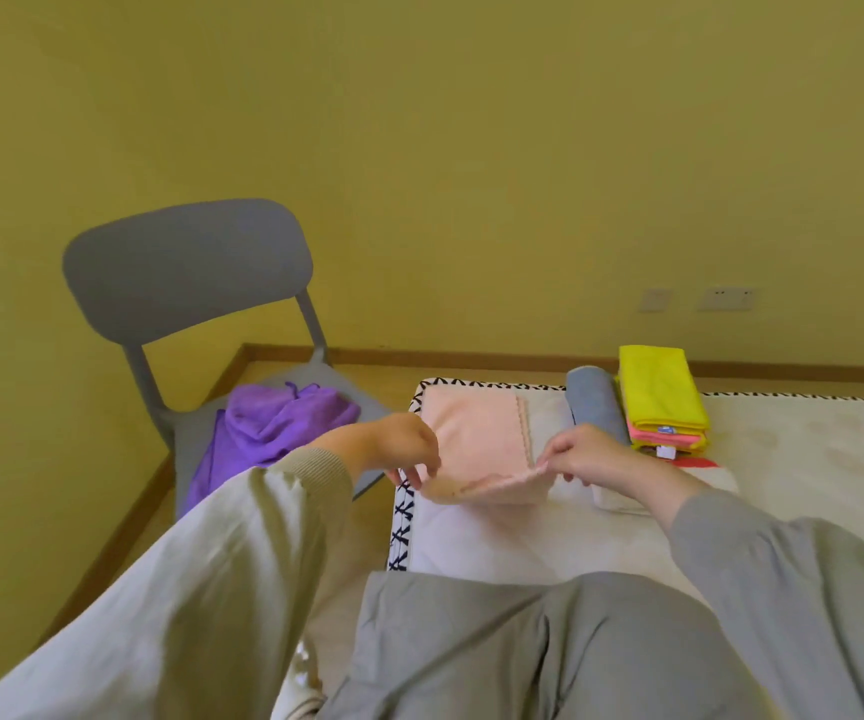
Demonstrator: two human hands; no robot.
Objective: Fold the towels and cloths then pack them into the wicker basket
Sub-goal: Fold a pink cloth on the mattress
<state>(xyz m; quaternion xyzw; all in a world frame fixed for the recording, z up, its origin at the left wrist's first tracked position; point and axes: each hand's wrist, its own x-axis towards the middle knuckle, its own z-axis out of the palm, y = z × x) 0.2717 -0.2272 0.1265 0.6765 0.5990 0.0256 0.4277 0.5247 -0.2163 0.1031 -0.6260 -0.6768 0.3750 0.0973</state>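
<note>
A pale pink cloth (476,433) lies on the white mattress (783,459), its near edge lifted. My left hand (398,444) pinches the near left corner and my right hand (591,457) pinches the near right corner. Behind my right hand lies a rolled grey towel (593,402). Next to it stands a stack of folded cloths (661,402), yellow on top with pink and yellow below. A white folded cloth (622,498) sits partly hidden under my right wrist. A crumpled purple towel (268,428) lies on the chair seat. No wicker basket is in view.
A grey plastic chair (185,267) stands left of the mattress against the yellow wall. The mattress has a black and white patterned edge (403,532). My legs in grey trousers (523,646) fill the foreground. Wall sockets (726,298) sit low at the right.
</note>
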